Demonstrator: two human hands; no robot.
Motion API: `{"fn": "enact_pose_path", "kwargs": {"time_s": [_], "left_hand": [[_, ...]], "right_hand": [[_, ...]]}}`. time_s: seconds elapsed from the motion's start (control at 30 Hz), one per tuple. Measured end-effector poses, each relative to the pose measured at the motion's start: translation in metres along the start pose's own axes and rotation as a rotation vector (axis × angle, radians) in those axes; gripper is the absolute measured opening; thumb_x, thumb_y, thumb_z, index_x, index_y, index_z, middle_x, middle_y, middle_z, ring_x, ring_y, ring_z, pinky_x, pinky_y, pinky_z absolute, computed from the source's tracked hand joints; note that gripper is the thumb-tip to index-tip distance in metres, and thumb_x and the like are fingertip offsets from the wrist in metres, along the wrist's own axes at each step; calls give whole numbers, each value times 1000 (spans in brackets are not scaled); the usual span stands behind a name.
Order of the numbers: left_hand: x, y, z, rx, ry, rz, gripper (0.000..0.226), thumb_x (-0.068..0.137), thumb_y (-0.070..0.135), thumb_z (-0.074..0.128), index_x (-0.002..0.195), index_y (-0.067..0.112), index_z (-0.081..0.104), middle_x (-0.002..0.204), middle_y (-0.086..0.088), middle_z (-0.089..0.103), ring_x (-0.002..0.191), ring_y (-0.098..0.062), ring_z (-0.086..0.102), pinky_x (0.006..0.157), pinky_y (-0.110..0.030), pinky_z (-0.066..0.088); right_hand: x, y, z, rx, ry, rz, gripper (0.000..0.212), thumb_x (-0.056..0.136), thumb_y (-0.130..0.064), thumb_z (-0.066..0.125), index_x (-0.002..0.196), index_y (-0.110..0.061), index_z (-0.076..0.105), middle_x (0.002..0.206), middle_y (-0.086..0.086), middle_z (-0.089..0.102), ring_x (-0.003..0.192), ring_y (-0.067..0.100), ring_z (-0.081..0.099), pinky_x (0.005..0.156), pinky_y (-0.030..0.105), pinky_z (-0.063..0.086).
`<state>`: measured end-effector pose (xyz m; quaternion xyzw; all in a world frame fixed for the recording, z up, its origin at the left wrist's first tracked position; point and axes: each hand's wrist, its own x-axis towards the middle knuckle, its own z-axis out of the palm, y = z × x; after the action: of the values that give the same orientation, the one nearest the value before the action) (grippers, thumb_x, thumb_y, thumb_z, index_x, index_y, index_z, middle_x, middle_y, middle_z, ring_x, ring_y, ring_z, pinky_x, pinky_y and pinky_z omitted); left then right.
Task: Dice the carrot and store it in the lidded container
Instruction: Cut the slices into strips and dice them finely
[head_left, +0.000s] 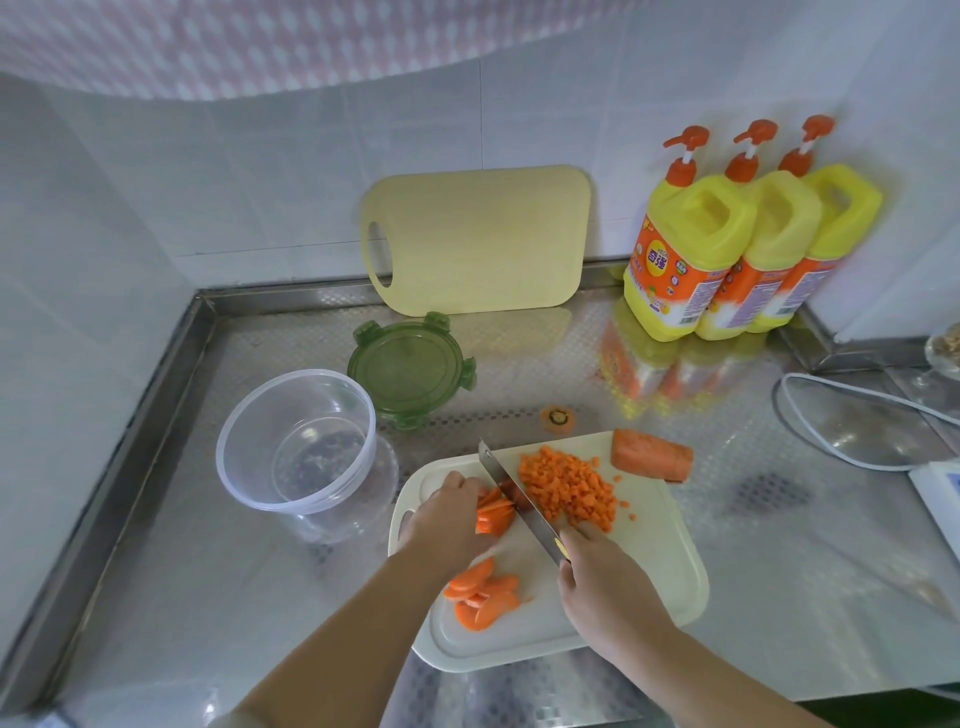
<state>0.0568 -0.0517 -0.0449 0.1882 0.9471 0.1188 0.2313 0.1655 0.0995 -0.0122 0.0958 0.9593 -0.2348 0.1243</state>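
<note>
On the white cutting board (649, 582) my left hand (449, 519) holds down a bundle of carrot strips (493, 514). My right hand (597, 582) grips the handle of a knife (506, 480), whose blade rests across the strips beside my left fingers. A heap of diced carrot (566, 483) lies on the board's far side. Several carrot slices (483, 595) lie near the board's front. An uncut carrot chunk (652, 454) sits at the board's far right corner. The clear round container (296, 441) stands open to the left, its green lid (410, 369) lying behind it.
A carrot top end (557, 419) lies on the steel counter behind the board. A yellow cutting board (475, 239) leans on the tiled wall. Three yellow detergent bottles (727, 244) stand at the back right. A white cable (852, 415) loops at the right.
</note>
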Motion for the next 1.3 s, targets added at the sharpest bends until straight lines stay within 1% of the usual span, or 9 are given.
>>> {"fn": "enact_pose_path", "kwargs": {"time_s": [0.17,0.3,0.43,0.6,0.67,0.83,0.93,1.07,1.3], "left_hand": [[3,9,0,-27,31,1,51,86,33,64,132,21,46,126,2,45,115,-18,53,91,-34,48],[4,18,0,-63,37,14,51,87,30,63,133,20,46,128,0,44,116,-19,53,91,-30,46],[3,17,0,-48,53,-36,50,86,35,64,131,22,47,124,1,44,112,-20,55,86,-34,50],[1,12,-1,-108,72,-66,51,85,32,68,132,22,49,124,0,47,111,-17,55,80,-28,46],[1,12,-1,-143,73,-76,52,84,30,69,132,21,51,123,-1,49,109,-18,55,83,-28,47],[-2,14,-2,-205,81,-81,55,81,38,72,130,21,53,122,0,49,109,-16,54,79,-25,43],[-4,17,-3,-197,94,-71,52,83,42,69,128,22,53,119,1,49,106,-16,55,78,-27,46],[-7,24,-3,-139,110,-87,41,86,42,61,123,24,55,114,2,49,100,-19,58,70,-30,47],[-14,29,-1,-150,147,-109,43,88,43,57,126,25,50,123,4,48,104,-20,58,74,-32,47]], "right_hand": [[3,3,-3,-9,12,37,33,98,-17,34,129,-17,46,122,-5,50,94,11,52,73,18,38],[3,7,-7,-7,25,81,27,98,-17,36,121,-18,50,116,-5,52,94,12,54,76,22,44],[2,4,-9,-25,17,53,31,98,-17,35,127,-19,48,121,-6,50,100,12,55,78,21,43],[-1,-2,-8,-81,14,10,39,99,-19,33,138,-22,38,129,-7,45,102,13,56,79,23,47],[-2,-1,-9,-108,5,0,43,100,-20,32,143,-22,32,132,-8,43,102,12,57,79,23,46],[-2,2,-10,-100,14,25,42,99,-19,33,141,-21,36,130,-9,45,102,11,57,80,23,48],[-1,0,-9,-84,5,35,39,99,-18,33,138,-20,39,129,-7,46,103,11,56,80,22,46],[-2,-1,-13,-46,18,66,31,98,-17,35,126,-19,48,123,-7,49,100,12,56,81,24,48],[-12,-9,-19,-52,23,-8,32,99,-19,34,131,-22,41,124,-7,48,94,14,58,72,23,42]]}}
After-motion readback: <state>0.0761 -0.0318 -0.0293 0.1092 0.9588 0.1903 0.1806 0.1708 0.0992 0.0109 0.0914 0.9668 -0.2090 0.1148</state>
